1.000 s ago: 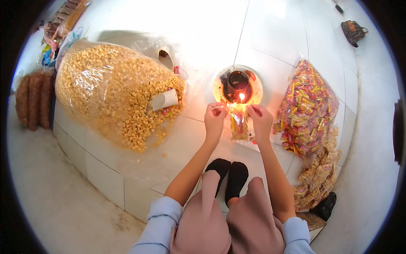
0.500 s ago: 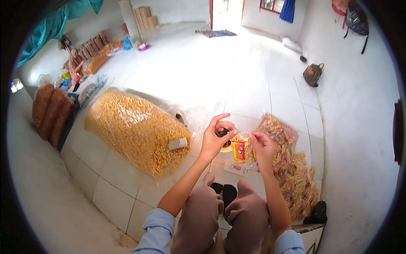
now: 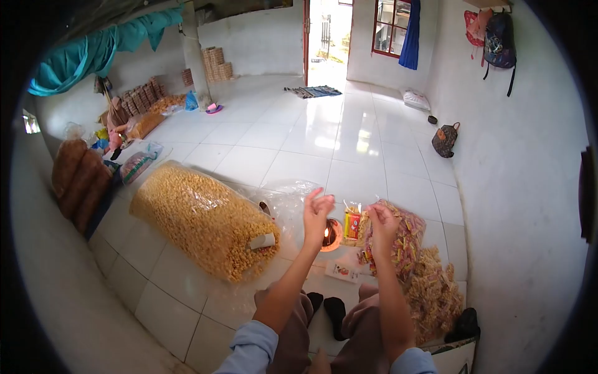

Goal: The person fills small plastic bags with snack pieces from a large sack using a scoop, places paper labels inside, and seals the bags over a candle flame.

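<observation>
My right hand (image 3: pixel 382 225) pinches the top corner of a small clear packet (image 3: pixel 352 224) of yellow snacks with a red and yellow label. To its left my left hand (image 3: pixel 317 210) is raised with its fingers apart and nothing in them. Between and below the hands a small flame burns in a round dish (image 3: pixel 332 235) on the floor. A big clear sack of yellow snacks (image 3: pixel 199 215) lies at the left, with a white scoop (image 3: pixel 262 241) at its mouth. Behind my right hand lies a bag of red and yellow sachets (image 3: pixel 408 234).
Filled packets (image 3: pixel 436 293) are heaped at the lower right beside a black bag (image 3: pixel 464 325). A printed white card (image 3: pixel 341 271) lies before my feet. Tall brown sacks (image 3: pixel 81 181) stand at the left; another person (image 3: pixel 116 121) sits at the back left. A patterned bag (image 3: pixel 445 140) rests by the right wall.
The view has tilted up to show more of the room. Both hands have come away from the flame. My left hand has let go of the packet, which stays in my right hand.
</observation>
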The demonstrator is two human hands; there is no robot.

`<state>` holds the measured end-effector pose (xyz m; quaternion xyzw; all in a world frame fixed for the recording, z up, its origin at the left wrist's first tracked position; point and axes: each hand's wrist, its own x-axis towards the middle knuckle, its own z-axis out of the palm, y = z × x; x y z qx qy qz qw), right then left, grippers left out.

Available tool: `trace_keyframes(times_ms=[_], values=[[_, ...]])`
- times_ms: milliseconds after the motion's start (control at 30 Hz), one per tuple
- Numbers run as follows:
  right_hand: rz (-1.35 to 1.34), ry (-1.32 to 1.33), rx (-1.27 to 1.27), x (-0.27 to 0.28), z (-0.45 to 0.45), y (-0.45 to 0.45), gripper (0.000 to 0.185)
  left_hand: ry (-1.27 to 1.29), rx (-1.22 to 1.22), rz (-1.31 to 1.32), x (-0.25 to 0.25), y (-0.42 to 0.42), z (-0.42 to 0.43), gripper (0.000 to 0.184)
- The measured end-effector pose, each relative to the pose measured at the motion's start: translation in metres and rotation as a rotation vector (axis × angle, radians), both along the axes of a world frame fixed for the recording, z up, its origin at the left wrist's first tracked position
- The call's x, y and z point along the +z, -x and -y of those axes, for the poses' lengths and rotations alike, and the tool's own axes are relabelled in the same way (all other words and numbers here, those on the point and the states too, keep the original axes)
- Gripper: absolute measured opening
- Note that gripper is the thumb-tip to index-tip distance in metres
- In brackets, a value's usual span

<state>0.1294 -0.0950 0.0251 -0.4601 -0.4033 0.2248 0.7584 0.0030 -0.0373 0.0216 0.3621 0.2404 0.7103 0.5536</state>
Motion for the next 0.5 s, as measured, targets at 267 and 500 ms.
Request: trace_keyframes(times_ms=[267, 500], values=[[-0.011, 0.060, 0.042, -0.017, -0.009, 0.000, 0.010, 0.044, -0.144, -0.143, -0.011, -0.011, 0.004, 0.033], [-0.027, 0.053, 0.028, -0.019, -0.013, 0.009, 0.009, 0.082, 0.002, 0.122, -0.019, -0.025, 0.009, 0.039]])
